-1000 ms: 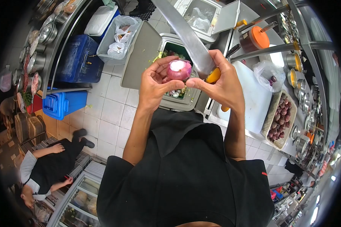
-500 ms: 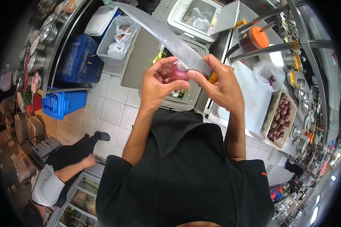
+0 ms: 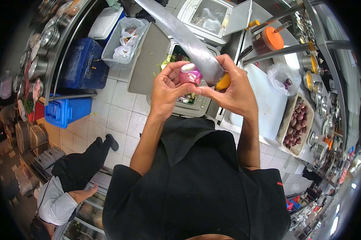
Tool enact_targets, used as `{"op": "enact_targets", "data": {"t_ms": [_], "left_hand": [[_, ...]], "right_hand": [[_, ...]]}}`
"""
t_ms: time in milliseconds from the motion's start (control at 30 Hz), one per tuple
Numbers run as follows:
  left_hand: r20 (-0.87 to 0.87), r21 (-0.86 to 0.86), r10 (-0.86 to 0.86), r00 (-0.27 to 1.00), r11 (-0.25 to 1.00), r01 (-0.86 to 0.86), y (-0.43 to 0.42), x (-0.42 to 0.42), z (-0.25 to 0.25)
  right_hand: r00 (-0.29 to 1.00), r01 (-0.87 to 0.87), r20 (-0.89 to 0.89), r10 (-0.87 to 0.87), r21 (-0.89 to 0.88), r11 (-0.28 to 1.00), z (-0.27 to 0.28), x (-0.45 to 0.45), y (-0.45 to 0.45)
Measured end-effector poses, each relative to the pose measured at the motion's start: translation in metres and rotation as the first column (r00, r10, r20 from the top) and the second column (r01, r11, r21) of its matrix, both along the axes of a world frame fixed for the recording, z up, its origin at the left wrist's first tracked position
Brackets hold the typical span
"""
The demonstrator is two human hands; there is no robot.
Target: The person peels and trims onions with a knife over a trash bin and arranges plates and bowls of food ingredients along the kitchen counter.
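Between the thumb and fingers of my left hand (image 3: 167, 87) is a red onion (image 3: 191, 76), its pale cut end facing up and part of its skin lighter and shiny. My right hand (image 3: 235, 89) grips a large kitchen knife (image 3: 184, 36) by its yellow handle (image 3: 223, 81). The broad blade points up and to the left, its heel close beside the onion. My right thumb reaches across to the onion's lower right side. Below both hands stands an open grey bin (image 3: 198, 108) with onion peelings and green scraps inside.
To the right, a white cutting board (image 3: 264, 108) lies on the counter beside a basket of red onions (image 3: 295, 126) and a plastic bag (image 3: 284, 78). A lined bin (image 3: 124, 44) and blue containers (image 3: 82, 62) stand left. Another person (image 3: 64, 196) is at lower left.
The onion has turned in my left hand, showing more of its cut end and paler layers. The knife has shifted slightly right and its yellow handle shows more. The other person's arm and legs moved.
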State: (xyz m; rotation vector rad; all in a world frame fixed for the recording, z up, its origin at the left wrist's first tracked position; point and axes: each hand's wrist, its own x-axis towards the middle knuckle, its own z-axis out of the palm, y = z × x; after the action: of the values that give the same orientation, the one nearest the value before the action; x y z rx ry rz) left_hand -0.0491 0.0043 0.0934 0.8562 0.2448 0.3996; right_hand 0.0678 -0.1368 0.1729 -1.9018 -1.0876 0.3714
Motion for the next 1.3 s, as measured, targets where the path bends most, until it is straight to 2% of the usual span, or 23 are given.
{"op": "enact_targets", "data": {"t_ms": [100, 200, 300, 400, 467, 567, 833, 1000, 1067, 1133, 1200, 1267, 1300], "left_hand": [[-0.038, -0.053, -0.013, 0.999, 0.999, 0.011, 0.0, 0.0, 0.001], [-0.031, 0.02, 0.005, 1.0, 1.0, -0.004, 0.0, 0.001, 0.002], [-0.057, 0.041, -0.03, 0.998, 0.999, 0.032, 0.006, -0.001, 0.011], [-0.115, 0.041, -0.062, 0.991, 0.997, 0.067, 0.01, -0.002, 0.012], [-0.076, 0.185, -0.021, 0.997, 0.982, 0.035, 0.009, -0.002, 0.008], [-0.096, 0.21, 0.014, 0.995, 0.978, 0.007, 0.005, 0.0, 0.014], [-0.128, 0.171, 0.035, 0.991, 0.985, -0.013, -0.001, 0.001, 0.015], [-0.139, 0.108, 0.046, 0.989, 0.994, -0.031, -0.002, 0.005, 0.009], [-0.13, 0.0, 0.039, 0.991, 0.999, -0.04, 0.0, 0.005, 0.002], [-0.122, 0.001, 0.036, 0.992, 0.999, -0.036, 0.001, 0.005, 0.004], [-0.115, 0.001, 0.035, 0.993, 0.999, -0.035, 0.0, 0.004, 0.007], [-0.101, 0.115, 0.046, 0.994, 0.993, -0.035, -0.002, 0.003, 0.01], [-0.101, 0.115, 0.047, 0.994, 0.993, -0.036, -0.002, 0.002, 0.012]], "right_hand": [[0.999, 0.021, 0.027, -0.02, -0.028, 0.999, 0.001, 0.0, 0.001], [0.997, 0.078, -0.005, -0.079, -0.103, 0.992, 0.0, 0.003, 0.004], [0.99, 0.101, -0.086, -0.108, -0.081, 0.992, -0.004, 0.008, 0.007], [0.993, 0.102, -0.059, -0.105, -0.055, 0.993, -0.013, 0.011, 0.007], [0.991, 0.119, -0.052, -0.121, -0.043, 0.992, -0.017, 0.01, 0.009], [0.99, 0.136, -0.038, -0.136, -0.013, 0.991, -0.018, 0.009, 0.011], [0.986, 0.156, -0.059, -0.158, -0.039, 0.987, -0.013, 0.006, 0.009], [0.967, 0.136, -0.221, -0.13, 0.012, 0.991, -0.02, 0.01, 0.005], [0.967, 0.142, -0.217, -0.132, 0.03, 0.989, -0.015, 0.011, 0.005], [0.968, 0.15, -0.213, -0.136, 0.049, 0.988, -0.012, 0.01, 0.004], [0.988, 0.123, -0.084, -0.126, -0.039, 0.992, -0.011, 0.009, 0.003], [0.99, 0.116, -0.068, -0.122, -0.079, 0.99, -0.007, 0.007, 0.004], [0.992, 0.108, -0.051, -0.115, -0.117, 0.987, -0.006, 0.006, 0.005]]}}
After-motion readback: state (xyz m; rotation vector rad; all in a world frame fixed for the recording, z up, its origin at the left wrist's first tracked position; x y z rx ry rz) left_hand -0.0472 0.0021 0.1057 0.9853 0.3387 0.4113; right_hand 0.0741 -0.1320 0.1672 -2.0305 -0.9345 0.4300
